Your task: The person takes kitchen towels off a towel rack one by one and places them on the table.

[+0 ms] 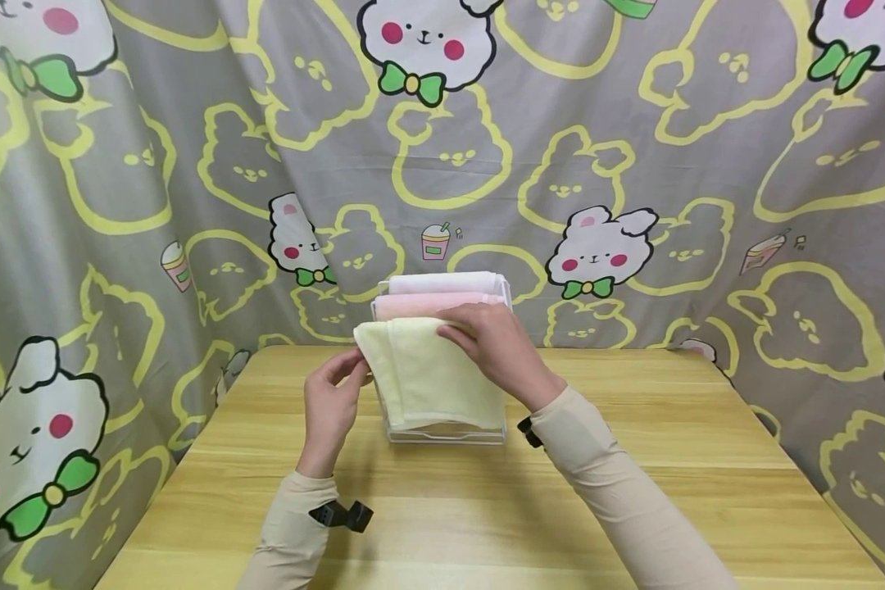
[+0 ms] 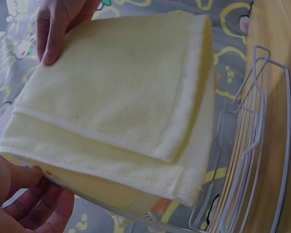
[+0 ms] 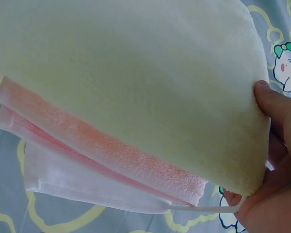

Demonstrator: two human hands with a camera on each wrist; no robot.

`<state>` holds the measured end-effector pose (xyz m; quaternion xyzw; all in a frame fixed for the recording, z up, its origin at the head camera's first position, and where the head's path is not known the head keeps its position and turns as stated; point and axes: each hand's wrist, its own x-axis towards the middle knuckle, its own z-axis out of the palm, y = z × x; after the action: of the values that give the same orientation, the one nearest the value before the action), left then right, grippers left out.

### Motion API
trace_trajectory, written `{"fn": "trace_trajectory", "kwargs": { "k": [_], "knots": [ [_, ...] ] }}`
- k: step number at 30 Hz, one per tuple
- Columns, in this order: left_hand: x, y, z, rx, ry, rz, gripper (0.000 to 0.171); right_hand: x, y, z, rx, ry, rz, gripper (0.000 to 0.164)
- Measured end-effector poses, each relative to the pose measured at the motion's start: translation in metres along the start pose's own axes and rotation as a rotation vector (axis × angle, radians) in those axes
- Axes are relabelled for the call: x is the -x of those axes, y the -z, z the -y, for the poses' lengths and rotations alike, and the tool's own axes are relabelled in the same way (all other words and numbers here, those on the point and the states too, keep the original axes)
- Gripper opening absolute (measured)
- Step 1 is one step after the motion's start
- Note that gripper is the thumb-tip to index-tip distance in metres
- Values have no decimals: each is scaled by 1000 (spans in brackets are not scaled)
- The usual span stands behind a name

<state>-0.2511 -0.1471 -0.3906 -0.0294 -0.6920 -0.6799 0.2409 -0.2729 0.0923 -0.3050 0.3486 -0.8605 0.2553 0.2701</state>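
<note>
A pale yellow towel (image 1: pixel 442 373), folded over, hangs at the front of a white wire rack (image 1: pixel 446 438). My left hand (image 1: pixel 332 406) pinches its left edge between thumb and fingers, close to a rail of the rack. At the upper right of the towel, my right hand (image 1: pixel 497 348) grips the top fold, thumb on the near side. Behind it hang a pink towel (image 3: pixel 102 141) and a white towel (image 3: pixel 87 179). In the left wrist view, the yellow towel's lower layers (image 2: pixel 111 174) hang slightly apart.
The rack stands on a wooden table (image 1: pixel 634 492), near its back edge. A grey curtain (image 1: pixel 457 229) with rabbit prints hangs behind and along both sides. Each wrist carries a small black camera mount (image 1: pixel 342 515).
</note>
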Motion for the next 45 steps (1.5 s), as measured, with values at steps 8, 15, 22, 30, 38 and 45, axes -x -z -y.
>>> {"fn": "trace_trajectory", "kwargs": {
  "k": [8, 15, 22, 30, 38, 45],
  "knots": [
    [-1, 0, 0, 12, -10, 6, 15, 1, 2, 1, -38, -69, -16, 15],
    [-2, 1, 1, 12, -18, 13, 15, 0, 3, 3, -34, -72, -26, 13],
    [-2, 1, 1, 5, -15, 5, 15, 0, 4, 4, -29, -69, -49, 13],
    [-2, 2, 2, -35, -14, 7, 14, -1, 8, 5, -28, -42, -103, 17],
    [-2, 1, 2, -30, -25, 6, 14, -1, 17, 9, -30, -35, -141, 19],
    [-2, 2, 3, -36, -28, 7, 14, -1, 27, 15, -13, 15, -189, 19]
  ]
}}
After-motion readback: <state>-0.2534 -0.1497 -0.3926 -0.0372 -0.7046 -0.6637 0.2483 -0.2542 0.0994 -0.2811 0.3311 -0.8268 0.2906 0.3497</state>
